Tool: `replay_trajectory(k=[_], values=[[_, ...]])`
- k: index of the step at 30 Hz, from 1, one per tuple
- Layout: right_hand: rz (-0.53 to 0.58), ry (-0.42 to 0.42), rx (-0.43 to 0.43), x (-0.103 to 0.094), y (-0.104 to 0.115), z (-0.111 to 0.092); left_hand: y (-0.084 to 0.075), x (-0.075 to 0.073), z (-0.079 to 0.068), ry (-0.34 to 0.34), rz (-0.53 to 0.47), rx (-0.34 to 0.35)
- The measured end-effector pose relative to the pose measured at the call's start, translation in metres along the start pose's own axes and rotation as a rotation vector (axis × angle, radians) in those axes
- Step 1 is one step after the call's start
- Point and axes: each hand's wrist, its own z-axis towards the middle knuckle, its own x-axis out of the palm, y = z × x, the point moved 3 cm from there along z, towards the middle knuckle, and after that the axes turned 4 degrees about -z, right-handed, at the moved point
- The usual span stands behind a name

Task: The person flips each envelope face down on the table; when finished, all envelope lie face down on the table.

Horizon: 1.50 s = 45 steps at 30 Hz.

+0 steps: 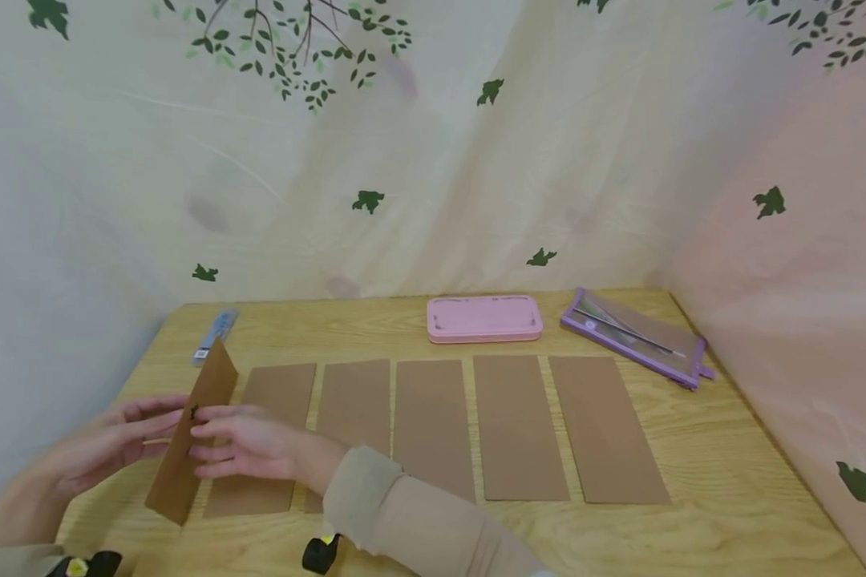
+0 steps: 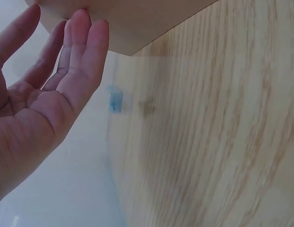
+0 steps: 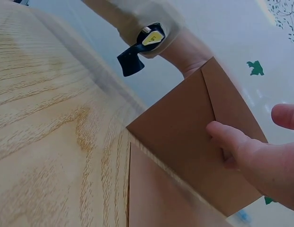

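A brown paper envelope (image 1: 191, 449) is held on edge at the left of the table. My left hand (image 1: 115, 437) is on its left side, its extended fingertips touching the paper, as the left wrist view also shows. On the other side my right hand (image 1: 248, 441) touches the envelope with its fingers stretched out. In the right wrist view the envelope (image 3: 184, 127) has a folded flap, and a right fingertip presses near the flap's edge; the thumb (image 3: 284, 116) stands apart from it. A small dark mark shows beside the right fingertips.
Several flat brown paper pieces (image 1: 520, 425) lie in a row across the table (image 1: 736, 489). Behind them are a pink case (image 1: 485, 319) and a purple-edged clear pouch (image 1: 635, 336) with thin metallic tools inside. A blue packaged item (image 1: 218, 332) lies at the back left.
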Motion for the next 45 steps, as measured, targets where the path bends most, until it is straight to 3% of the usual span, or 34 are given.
replay_trajectory(k=[10, 21, 28, 36, 45], values=[[-0.067, -0.034, -0.043, 0.000, 0.001, -0.003, 0.009, -0.001, -0.003, -0.076, 0.053, -0.040], [-0.018, -0.068, -0.033, -0.002, -0.003, -0.001, 0.016, -0.002, -0.005, -0.023, -0.034, -0.054], [0.034, -0.091, -0.052, -0.005, -0.005, -0.001, 0.019, -0.009, -0.007, -0.104, 0.027, -0.068], [0.088, -0.182, -0.052, -0.010, -0.006, 0.000, 0.018, -0.013, -0.011, -0.126, 0.016, -0.057], [0.100, -0.174, -0.026, -0.016, -0.012, 0.006, 0.023, -0.024, -0.022, -0.207, 0.039, -0.063]])
